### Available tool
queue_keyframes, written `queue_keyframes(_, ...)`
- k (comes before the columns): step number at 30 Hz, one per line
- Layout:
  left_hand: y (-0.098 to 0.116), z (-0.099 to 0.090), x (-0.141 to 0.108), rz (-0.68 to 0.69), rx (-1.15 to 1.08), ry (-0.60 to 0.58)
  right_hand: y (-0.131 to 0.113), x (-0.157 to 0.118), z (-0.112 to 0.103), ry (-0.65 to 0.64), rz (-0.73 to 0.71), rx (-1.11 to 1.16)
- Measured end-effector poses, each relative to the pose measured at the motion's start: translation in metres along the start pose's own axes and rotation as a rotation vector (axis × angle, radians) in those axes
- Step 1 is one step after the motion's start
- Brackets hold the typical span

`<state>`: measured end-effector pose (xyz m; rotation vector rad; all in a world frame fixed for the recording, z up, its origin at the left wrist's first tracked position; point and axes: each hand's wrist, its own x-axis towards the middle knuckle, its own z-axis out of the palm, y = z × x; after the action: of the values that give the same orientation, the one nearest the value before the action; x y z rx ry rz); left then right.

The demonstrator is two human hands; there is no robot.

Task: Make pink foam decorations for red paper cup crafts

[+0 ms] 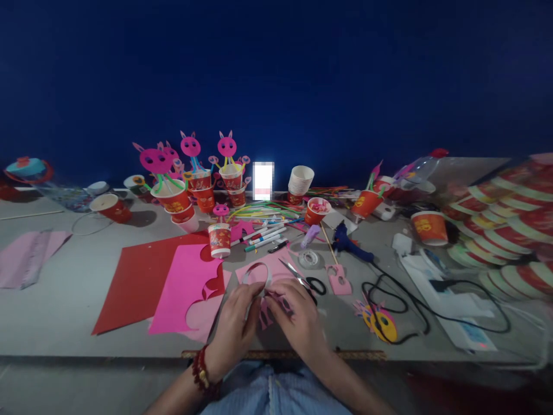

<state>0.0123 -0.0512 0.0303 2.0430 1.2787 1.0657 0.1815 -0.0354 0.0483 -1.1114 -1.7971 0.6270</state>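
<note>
Above the table's front edge, my left hand (237,311) and my right hand (299,314) meet, fingertips almost touching. A thin pale ring (268,274), perhaps a nearly used-up tape roll, stands up from the left fingertips, which are pinched on it. My right thumb and fingers are pinched together beside it; what lies between them is hidden. Under the hands are light pink paper (242,271) and small pink cut-outs (264,318). Scissors with black handles (317,285) lie just beyond my right hand, near a clear tape roll (308,259).
Left lie red card (133,282) and bright pink cut paper (173,300). Behind stand cups with pink animal figures (173,202) and several markers (265,237). On the right are a blue glue gun (349,245), its black cable, a white power strip (449,305) and stacked cups (496,230).
</note>
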Motion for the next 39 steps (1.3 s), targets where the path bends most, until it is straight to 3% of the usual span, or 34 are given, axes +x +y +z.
queue_keyframes(9,0.005,0.002,0.009,0.029,0.062,-0.002,0.004,-0.003,0.000,0.069,0.056,0.029)
queue_keyframes(23,0.015,0.000,0.018,0.049,0.087,-0.001,0.008,0.001,-0.006,-0.010,0.026,0.031)
queue_keyframes(29,0.015,-0.002,0.021,0.060,0.123,-0.017,0.008,0.004,-0.007,-0.025,0.096,0.045)
queue_keyframes(39,0.015,-0.005,0.021,0.052,0.088,-0.006,0.007,0.009,-0.009,-0.069,0.039,0.084)
